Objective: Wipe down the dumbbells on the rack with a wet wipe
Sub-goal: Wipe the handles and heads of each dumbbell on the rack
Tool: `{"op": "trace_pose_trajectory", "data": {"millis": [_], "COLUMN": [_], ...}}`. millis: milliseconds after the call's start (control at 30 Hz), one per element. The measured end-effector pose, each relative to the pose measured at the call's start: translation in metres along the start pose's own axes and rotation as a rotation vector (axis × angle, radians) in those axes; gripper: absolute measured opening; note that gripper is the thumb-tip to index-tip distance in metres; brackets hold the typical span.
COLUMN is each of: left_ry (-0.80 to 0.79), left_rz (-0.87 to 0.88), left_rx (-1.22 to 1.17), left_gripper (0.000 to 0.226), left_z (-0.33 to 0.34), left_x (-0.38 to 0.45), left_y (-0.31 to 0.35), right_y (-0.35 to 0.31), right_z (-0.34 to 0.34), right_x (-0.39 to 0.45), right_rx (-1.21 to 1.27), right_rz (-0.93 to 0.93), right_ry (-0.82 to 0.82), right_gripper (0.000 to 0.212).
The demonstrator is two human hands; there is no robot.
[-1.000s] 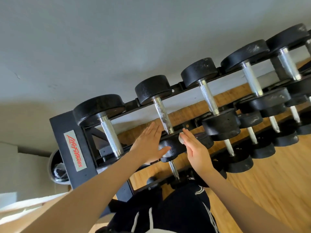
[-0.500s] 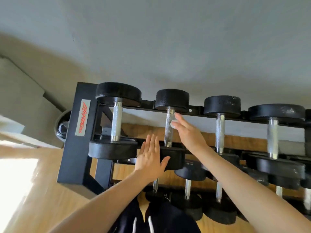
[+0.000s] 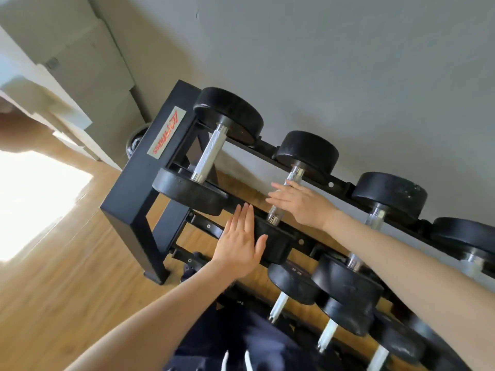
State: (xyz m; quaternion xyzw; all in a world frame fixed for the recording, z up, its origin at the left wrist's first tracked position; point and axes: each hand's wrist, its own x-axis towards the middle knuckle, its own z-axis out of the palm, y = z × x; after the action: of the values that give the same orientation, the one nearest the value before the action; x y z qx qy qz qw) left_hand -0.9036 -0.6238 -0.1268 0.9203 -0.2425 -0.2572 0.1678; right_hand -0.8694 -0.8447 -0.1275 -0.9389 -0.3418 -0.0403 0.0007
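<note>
Resting flat, the left hand (image 3: 241,243) at frame centre has straight fingers against the near black head (image 3: 270,243) of the second dumbbell, thumb spread to the right; it grasps nothing. Right hand (image 3: 300,203), just up and right of it, lies across that dumbbell's chrome handle (image 3: 292,180) with fingers extended and blurred; can't tell whether it grips the bar or only touches it. Wet wipe not discernible in either hand.

Dumbbell rack (image 3: 134,188) is black and runs diagonally from centre left to lower right, against a grey wall (image 3: 348,62). Its end plate carries a label with red lettering (image 3: 166,132). Top tier: first dumbbell (image 3: 211,153) at upper centre, the second under the hands, a third (image 3: 388,194) to the right, a fourth partly cut off at the right edge. Lower tiers hold smaller dumbbells (image 3: 345,290) toward lower right. Wooden floor (image 3: 67,277) fills the lower left, with a bright glare patch at left edge. Dark trousers with white drawstrings (image 3: 241,352) at bottom centre.
</note>
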Motion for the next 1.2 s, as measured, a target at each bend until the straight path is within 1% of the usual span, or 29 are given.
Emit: {"op": "trace_pose_trajectory", "data": {"millis": [133, 200, 233, 300, 333, 367, 400, 467, 500, 533, 567, 633, 667, 700, 733, 800, 833, 867, 900, 1000, 1033, 1067, 1167, 1200], "left_ry": [0.037, 0.041, 0.037, 0.023, 0.016, 0.01, 0.005, -0.005, -0.014, -0.026, -0.04, -0.057, -0.06, -0.063, -0.067, -0.077, -0.082, -0.088, -0.093, -0.108, -0.108, -0.11, -0.119, -0.123], "left_rz": [-0.06, -0.123, -0.153, -0.182, -0.182, -0.182, -0.187, -0.194, -0.197, -0.2, -0.203, -0.209, -0.213, -0.216, -0.218, -0.225, -0.228, -0.231, -0.232, -0.229, -0.229, -0.23, -0.234, -0.233], "left_rx": [0.014, -0.005, -0.012, 0.004, 0.031, 0.063, 0.093, 0.137, 0.151, 0.16, 0.164, 0.172, 0.18, 0.188, 0.197, 0.218, 0.224, 0.231, 0.24, 0.257, 0.258, 0.26, 0.279, 0.281], "left_gripper": [0.074, 0.08, 0.083, 0.085, 0.085, 0.085, 0.085, 0.085, 0.085, 0.085, 0.085, 0.085, 0.084, 0.084, 0.084, 0.085, 0.084, 0.084, 0.084, 0.084, 0.084, 0.084, 0.084, 0.084], "left_z": [0.0, 0.001, 0.002, 0.001, 0.0, -0.001, -0.002, -0.004, -0.005, -0.005, -0.006, -0.008, -0.008, -0.008, -0.009, -0.01, -0.011, -0.012, -0.012, -0.013, -0.012, -0.012, -0.012, -0.012], "left_x": [-0.001, -0.001, -0.001, 0.0, 0.001, 0.001, 0.002, 0.001, 0.0, 0.0, 0.0, 0.001, 0.001, 0.001, 0.001, 0.001, 0.001, 0.002, 0.002, 0.003, 0.003, 0.003, 0.003, 0.003], "left_y": [0.01, 0.02, 0.023, 0.027, 0.027, 0.027, 0.027, 0.029, 0.03, 0.031, 0.031, 0.031, 0.031, 0.032, 0.032, 0.033, 0.034, 0.034, 0.034, 0.033, 0.033, 0.033, 0.034, 0.034], "right_y": [-0.002, -0.001, 0.001, 0.005, 0.004, 0.0, -0.005, -0.014, -0.013, -0.007, 0.001, 0.017, 0.018, 0.012, 0.003, -0.014, -0.015, -0.009, 0.001, 0.02, 0.017, 0.009, -0.018, -0.017], "right_z": [-0.001, 0.001, 0.002, 0.003, 0.005, 0.007, 0.012, 0.02, 0.02, 0.019, 0.016, 0.012, 0.012, 0.013, 0.016, 0.021, 0.018, 0.014, 0.011, 0.008, 0.009, 0.012, 0.022, 0.019], "right_x": [-0.003, -0.007, -0.008, -0.009, -0.01, -0.01, -0.012, -0.017, -0.018, -0.017, -0.016, -0.013, -0.011, -0.01, -0.01, -0.014, -0.014, -0.014, -0.012, -0.007, -0.004, -0.002, -0.008, -0.01], "right_rx": [-0.032, 0.013, 0.053, 0.134, 0.153, 0.157, 0.152, 0.136, 0.119, 0.097, 0.08, 0.058, 0.053, 0.05, 0.058, 0.073, 0.086, 0.089, 0.084, 0.066, 0.07, 0.077, 0.106, 0.131], "right_rz": [-0.177, -0.181, -0.141, 0.035, 0.125, 0.166, 0.14, -0.027, -0.096, -0.115, -0.072, 0.11, 0.179, 0.187, 0.127, -0.089, -0.144, -0.145, -0.091, 0.234, 0.283, 0.265, -0.027, -0.074], "right_ry": [-0.081, -0.041, 0.01, 0.132, 0.178, 0.196, 0.188, 0.133, 0.134, 0.157, 0.184, 0.244, 0.255, 0.257, 0.236, 0.17, 0.152, 0.158, 0.175, 0.237, 0.24, 0.235, 0.127, 0.094], "right_gripper": [0.055, 0.051, 0.049, 0.047, 0.047, 0.047, 0.046, 0.043, 0.039, 0.032, 0.028, 0.031, 0.036, 0.042, 0.045, 0.044, 0.044, 0.045, 0.047, 0.049, 0.048, 0.047, 0.046, 0.047]}}
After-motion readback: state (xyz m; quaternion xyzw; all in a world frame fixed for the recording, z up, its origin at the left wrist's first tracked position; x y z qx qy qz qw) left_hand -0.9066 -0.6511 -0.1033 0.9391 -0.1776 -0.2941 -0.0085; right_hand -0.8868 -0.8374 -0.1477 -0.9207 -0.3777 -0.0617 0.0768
